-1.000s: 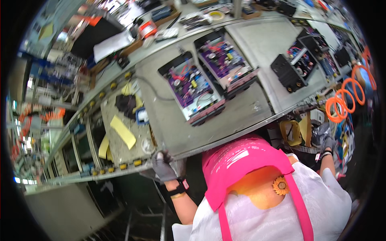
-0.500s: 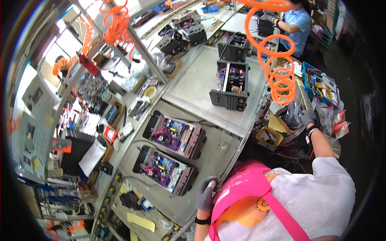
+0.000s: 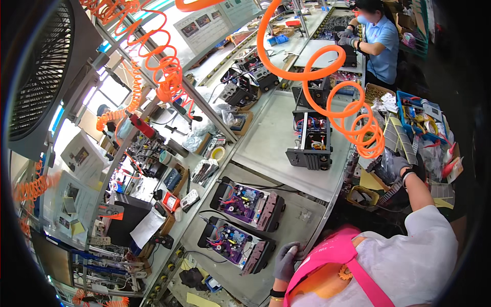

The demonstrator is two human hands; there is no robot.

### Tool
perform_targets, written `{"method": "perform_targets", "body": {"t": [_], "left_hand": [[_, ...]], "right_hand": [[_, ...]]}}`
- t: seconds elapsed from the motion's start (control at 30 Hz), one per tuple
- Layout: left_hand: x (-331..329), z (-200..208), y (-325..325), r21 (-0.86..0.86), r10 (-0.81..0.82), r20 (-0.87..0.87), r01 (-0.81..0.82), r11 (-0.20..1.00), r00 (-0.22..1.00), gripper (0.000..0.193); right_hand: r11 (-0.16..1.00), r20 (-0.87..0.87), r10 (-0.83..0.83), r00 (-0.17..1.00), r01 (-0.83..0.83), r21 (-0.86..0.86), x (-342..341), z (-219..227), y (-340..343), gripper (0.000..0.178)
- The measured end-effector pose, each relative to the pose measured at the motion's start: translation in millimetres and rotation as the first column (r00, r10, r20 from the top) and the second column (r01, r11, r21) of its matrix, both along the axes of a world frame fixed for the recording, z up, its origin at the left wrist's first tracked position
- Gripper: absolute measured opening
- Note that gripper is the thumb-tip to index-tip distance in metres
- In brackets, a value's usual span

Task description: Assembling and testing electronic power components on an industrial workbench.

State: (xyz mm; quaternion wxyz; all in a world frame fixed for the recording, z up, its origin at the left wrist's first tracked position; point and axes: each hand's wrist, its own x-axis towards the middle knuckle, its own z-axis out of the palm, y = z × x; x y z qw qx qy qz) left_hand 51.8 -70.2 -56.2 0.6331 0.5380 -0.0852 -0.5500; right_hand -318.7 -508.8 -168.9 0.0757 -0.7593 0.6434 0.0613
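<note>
My left hand, in a grey glove, is curled closed at the near edge of the workbench, close to my pink apron. Whatever its fingers may hold is too small to make out. To its left, two open electronic units with purple circuit boards, coloured wires and dark casings lie side by side on a grey tray. My right hand, also gloved, reaches out to the right among clear plastic bags and small parts. Its fingers are mostly hidden there.
Orange coiled air hoses hang over the bench. Farther along stands a black-cased unit. A blue bin and a yellow container lie by my right arm. A co-worker handles a dark unit beyond; a fan is upper left.
My view has turned, so the bench appears farther right and lower, and the fan has come into sight. My left hand stays curled by the bench edge; my right remains among the bags.
</note>
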Motion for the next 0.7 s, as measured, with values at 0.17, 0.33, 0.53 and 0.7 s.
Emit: {"method": "perform_targets", "body": {"t": [0.17,0.33,0.53,0.7], "left_hand": [[-3,-2,-4,0.023,0.007,-0.052,-0.006,1.000,0.999,0.028],[5,10,1,-0.044,0.092,-0.069,-0.095,0.994,0.993,0.029],[29,24,-7,-0.276,0.141,-0.289,-0.224,0.935,0.947,0.030],[6,28,-53,-0.130,0.008,-0.700,-0.139,0.982,0.714,0.041]], "right_hand": [[0.975,0.301,-0.118,0.946,0.168,-0.144,-29,-18,6,0.023],[0.824,0.726,-0.007,0.688,0.415,-0.385,-36,16,38,0.019],[0.913,0.854,0.300,0.425,0.132,-0.386,54,105,118,0.017],[0.561,0.676,0.726,0.129,-0.679,-0.473,207,152,197,0.018]]}}
